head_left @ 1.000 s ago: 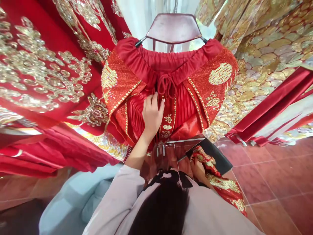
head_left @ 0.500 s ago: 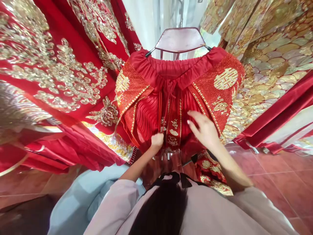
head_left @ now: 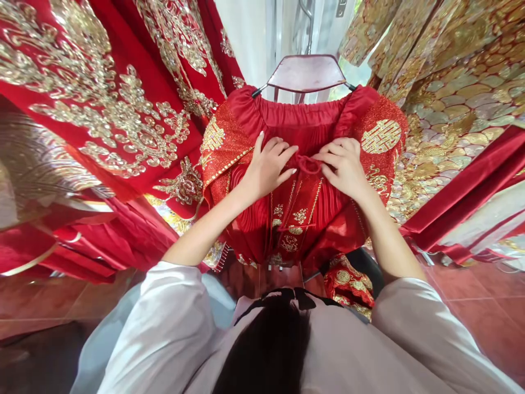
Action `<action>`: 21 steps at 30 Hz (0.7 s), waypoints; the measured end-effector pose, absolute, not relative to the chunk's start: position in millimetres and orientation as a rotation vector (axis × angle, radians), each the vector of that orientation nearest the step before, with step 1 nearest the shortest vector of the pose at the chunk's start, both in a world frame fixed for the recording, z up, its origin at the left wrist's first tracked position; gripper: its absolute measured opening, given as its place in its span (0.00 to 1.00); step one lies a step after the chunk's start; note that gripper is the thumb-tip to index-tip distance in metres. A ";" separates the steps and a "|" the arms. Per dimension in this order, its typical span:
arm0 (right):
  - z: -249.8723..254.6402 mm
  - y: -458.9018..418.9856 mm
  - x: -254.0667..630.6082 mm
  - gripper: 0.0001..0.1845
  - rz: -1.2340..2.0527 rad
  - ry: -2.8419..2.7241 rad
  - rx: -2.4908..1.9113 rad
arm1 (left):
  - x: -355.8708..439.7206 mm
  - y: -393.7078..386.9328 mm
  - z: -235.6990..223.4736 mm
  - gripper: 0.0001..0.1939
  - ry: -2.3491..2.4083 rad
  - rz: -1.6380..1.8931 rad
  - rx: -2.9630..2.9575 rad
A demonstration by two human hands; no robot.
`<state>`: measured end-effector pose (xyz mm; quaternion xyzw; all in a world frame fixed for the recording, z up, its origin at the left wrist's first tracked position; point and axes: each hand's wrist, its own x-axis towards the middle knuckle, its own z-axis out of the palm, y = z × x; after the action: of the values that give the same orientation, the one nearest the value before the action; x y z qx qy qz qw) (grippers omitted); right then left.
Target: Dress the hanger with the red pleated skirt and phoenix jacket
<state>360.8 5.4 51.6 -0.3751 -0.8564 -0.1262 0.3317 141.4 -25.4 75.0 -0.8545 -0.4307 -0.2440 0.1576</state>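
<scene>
A red skirt or cape-like garment (head_left: 301, 219) with pleats, sparkling panels and gold embroidery hangs from a hanger (head_left: 305, 74). At its gathered upper edge, a red tie cord (head_left: 308, 164) is looped in a small bow. On the left of the bow, my left hand (head_left: 268, 167) lies against the cloth, thumb and fingers apart, index fingertip by the cord. From the other side, my right hand (head_left: 343, 167) pinches the bow's right loop between thumb and fingers.
Red garments with gold beading (head_left: 143, 126) hang close on the left. Gold scale-patterned garments (head_left: 459, 109) hang on the right. Below are a pale blue rounded seat (head_left: 104, 339), a folded red-and-gold cloth (head_left: 348, 279) and a reddish tiled floor (head_left: 471, 317).
Both hands have moved up from the garment's lower front to the bow at its upper edge. The left fist has opened out, and the right fingers have closed on the cord.
</scene>
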 end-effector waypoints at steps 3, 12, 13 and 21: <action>57.4 -8.4 363.0 0.12 -0.210 -2.293 -0.885 | 128.2 -23.4 67.4 0.14 -1.139 -0.709 -2.564; 79.2 -112.1 329.1 0.15 0.203 -2.840 -0.428 | 111.2 -31.9 63.5 0.11 -1.098 -0.655 -2.610; 75.7 -121.3 328.2 0.15 0.290 -2.960 -0.401 | 112.2 -33.6 63.4 0.12 -1.082 -0.627 -2.620; 31.3 -81.6 315.4 0.16 0.582 -2.595 -1.044 | 116.6 -40.6 61.8 0.12 -1.086 -0.518 -2.616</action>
<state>315.4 -81.6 31.3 -0.3618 -0.8990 0.2018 0.1417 116.6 -40.6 61.8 -0.9007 -0.3739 -0.1783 0.1306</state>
